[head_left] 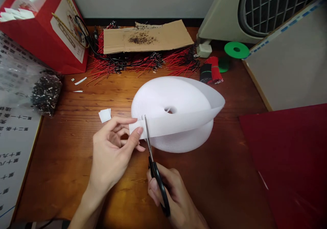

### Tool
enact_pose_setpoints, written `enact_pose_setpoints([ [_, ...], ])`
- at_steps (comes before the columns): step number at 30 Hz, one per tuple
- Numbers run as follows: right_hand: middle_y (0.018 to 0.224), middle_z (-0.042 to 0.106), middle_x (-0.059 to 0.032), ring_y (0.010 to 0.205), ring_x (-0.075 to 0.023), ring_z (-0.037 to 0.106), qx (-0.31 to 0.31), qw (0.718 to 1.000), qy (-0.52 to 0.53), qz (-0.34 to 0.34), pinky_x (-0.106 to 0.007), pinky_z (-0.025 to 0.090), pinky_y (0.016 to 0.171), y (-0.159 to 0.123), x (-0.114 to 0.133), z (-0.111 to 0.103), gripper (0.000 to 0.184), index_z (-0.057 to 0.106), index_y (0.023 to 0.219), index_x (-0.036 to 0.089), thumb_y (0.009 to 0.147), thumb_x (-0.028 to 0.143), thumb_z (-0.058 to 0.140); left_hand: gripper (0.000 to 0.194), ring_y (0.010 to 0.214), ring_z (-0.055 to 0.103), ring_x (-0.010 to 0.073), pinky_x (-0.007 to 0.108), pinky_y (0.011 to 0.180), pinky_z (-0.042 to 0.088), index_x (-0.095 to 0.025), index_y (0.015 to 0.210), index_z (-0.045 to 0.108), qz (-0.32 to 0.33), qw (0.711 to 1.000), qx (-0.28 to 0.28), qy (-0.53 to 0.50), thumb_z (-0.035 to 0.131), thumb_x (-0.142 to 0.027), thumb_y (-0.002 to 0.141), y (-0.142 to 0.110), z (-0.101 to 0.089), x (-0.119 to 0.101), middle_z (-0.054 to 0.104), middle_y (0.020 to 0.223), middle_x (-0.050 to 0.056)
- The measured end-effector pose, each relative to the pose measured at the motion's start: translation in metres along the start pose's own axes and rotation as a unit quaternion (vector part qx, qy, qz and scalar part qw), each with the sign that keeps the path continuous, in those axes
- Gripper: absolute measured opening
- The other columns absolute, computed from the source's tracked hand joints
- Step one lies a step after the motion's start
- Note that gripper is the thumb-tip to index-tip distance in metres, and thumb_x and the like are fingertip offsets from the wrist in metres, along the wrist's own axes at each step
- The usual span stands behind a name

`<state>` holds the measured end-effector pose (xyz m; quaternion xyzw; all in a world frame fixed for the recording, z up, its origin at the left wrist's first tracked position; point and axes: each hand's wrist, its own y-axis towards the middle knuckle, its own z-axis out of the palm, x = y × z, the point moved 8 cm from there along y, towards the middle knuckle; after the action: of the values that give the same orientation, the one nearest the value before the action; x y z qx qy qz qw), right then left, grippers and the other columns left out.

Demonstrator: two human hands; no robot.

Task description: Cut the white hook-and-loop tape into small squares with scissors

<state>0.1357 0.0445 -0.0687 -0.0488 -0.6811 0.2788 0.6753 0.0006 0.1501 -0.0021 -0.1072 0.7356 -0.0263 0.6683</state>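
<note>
A big roll of white tape [176, 96] lies flat on the brown wooden table [76, 154]. Its loose end [176, 122] is pulled out to the left across the roll's front. My left hand [112, 150] pinches the tip of that strip between thumb and fingers. My right hand [173, 195] grips black-handled scissors [153, 161], whose blades stand upright across the strip just right of my left fingertips. A small cut white square [105, 115] lies on the table left of the roll.
Red and black wire bundles [143, 63] and a cardboard sheet [146, 36] lie at the back. A red gift bag [43, 28] stands back left, a bag of small dark parts [47, 92] at left. A green reel [236, 49], fan base and red sheet [288, 164] are at right.
</note>
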Motion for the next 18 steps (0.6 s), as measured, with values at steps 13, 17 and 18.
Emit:
enact_pose_setpoints([
  [13, 0.061, 0.042, 0.0050, 0.056, -0.0151, 0.042, -0.020, 1.000, -0.015, -0.005, -0.028, 0.040, 0.058, -0.006, -0.006, 0.001, 0.054, 0.056, 0.082, 0.023, 0.106, 0.070, 0.043, 0.019, 0.047, 0.070, 0.0146, 0.023, 0.047, 0.060, -0.016, 0.092, 0.076, 0.005, 1.000, 0.002, 0.006, 0.088, -0.025, 0.080, 0.001, 0.000, -0.005, 0.070, 0.064, -0.001],
  [17, 0.062, 0.042, 0.0049, 0.055, -0.0148, 0.039, -0.008, 1.000, -0.009, 0.005, -0.028, 0.037, 0.056, -0.006, -0.012, 0.002, 0.055, 0.057, 0.084, 0.023, 0.105, 0.071, 0.043, 0.018, 0.046, 0.069, 0.0134, 0.023, 0.047, 0.062, -0.016, 0.088, 0.075, 0.004, 1.000, 0.006, -0.001, 0.088, -0.024, 0.079, 0.001, 0.001, -0.008, 0.072, 0.066, 0.000],
  [18, 0.062, 0.042, 0.0046, 0.055, -0.0148, 0.039, -0.005, 1.000, -0.002, 0.008, -0.028, 0.036, 0.054, -0.006, -0.012, 0.002, 0.055, 0.057, 0.084, 0.023, 0.104, 0.073, 0.043, 0.018, 0.046, 0.069, 0.0134, 0.023, 0.046, 0.061, -0.016, 0.087, 0.074, 0.001, 1.000, 0.009, -0.004, 0.088, -0.024, 0.079, 0.001, 0.001, -0.007, 0.074, 0.070, 0.002],
])
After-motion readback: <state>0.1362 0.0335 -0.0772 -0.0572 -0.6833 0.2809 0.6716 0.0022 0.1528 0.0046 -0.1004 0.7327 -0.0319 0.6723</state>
